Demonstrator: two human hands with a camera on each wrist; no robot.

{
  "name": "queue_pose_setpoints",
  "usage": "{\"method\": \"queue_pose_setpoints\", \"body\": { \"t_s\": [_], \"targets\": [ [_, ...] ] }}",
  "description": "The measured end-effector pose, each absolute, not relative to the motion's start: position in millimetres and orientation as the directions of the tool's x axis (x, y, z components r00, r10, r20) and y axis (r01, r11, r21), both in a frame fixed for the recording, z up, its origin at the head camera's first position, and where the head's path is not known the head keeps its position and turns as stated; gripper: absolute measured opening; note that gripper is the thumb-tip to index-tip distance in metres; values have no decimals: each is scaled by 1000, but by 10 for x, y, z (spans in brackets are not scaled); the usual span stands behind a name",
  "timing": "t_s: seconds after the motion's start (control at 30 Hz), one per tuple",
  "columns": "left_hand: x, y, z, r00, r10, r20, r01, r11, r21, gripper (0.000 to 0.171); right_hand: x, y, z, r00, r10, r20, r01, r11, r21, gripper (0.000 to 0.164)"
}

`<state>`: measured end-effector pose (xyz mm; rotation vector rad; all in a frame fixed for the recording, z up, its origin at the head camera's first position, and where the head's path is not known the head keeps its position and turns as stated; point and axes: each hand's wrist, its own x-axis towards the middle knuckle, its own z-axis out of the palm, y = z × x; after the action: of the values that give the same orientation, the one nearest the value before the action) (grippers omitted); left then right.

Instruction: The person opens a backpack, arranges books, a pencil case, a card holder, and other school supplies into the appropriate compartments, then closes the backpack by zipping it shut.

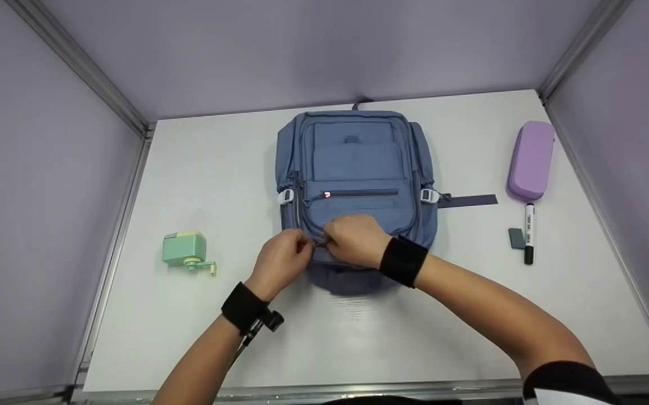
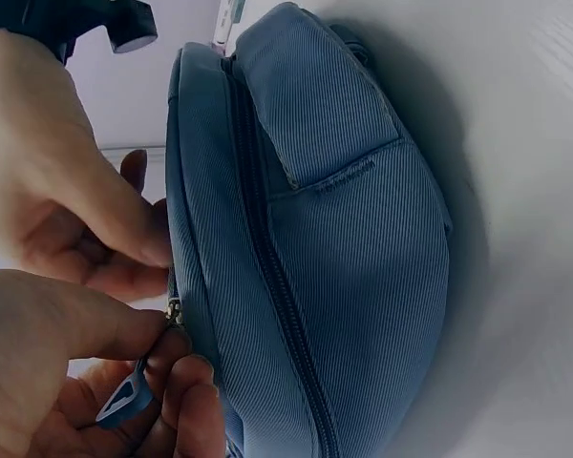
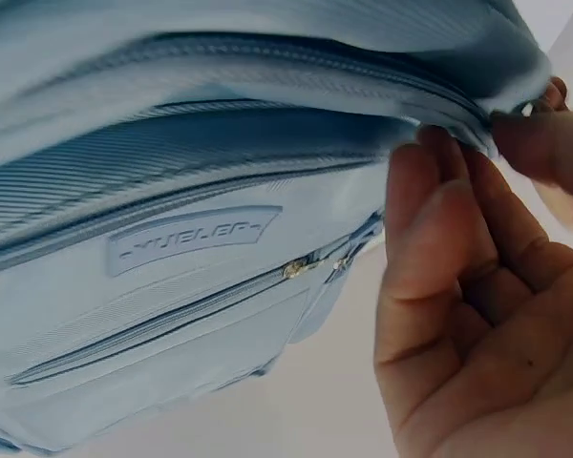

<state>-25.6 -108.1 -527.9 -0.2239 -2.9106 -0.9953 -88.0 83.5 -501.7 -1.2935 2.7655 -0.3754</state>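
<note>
A blue backpack (image 1: 358, 163) lies on the white table with its front up. At its lower left edge, my left hand (image 1: 285, 256) pinches a zipper pull (image 2: 126, 399), whose looped blue tab hangs between the fingers in the left wrist view. Right beside it, my right hand (image 1: 357, 239) pinches the fabric edge along a zipper (image 3: 425, 91). In the right wrist view that zipper's seam gapes, and a front pocket zipper (image 3: 172, 320) runs below a stitched label (image 3: 196, 239). The fingertips of my right hand are partly hidden behind the fabric.
To the left stands a green hand-cranked sharpener (image 1: 184, 250). At the right lie a purple case (image 1: 531, 160), a white marker (image 1: 529, 230) with a black cap and a small dark green block (image 1: 516, 238). A dark strap (image 1: 470, 201) sticks out from the backpack's right side.
</note>
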Motion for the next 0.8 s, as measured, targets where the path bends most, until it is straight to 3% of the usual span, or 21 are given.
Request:
{"method": "queue_pose_setpoints", "body": {
  "t_s": [0.2,0.57,0.8],
  "targets": [
    [-261,-1107,-5282,-988,119,98,154,771,619,9,-989,1144,-4817,-634,-773,2,-743,608,-280,7],
    [-253,-1109,-5252,-989,97,113,148,744,652,8,-934,1541,-4986,-613,-790,-9,-751,586,-304,6],
    [-252,-1110,-5256,-988,92,128,154,741,654,8,-863,1598,-5129,-615,-785,74,-774,583,-245,7]
  ]
}}
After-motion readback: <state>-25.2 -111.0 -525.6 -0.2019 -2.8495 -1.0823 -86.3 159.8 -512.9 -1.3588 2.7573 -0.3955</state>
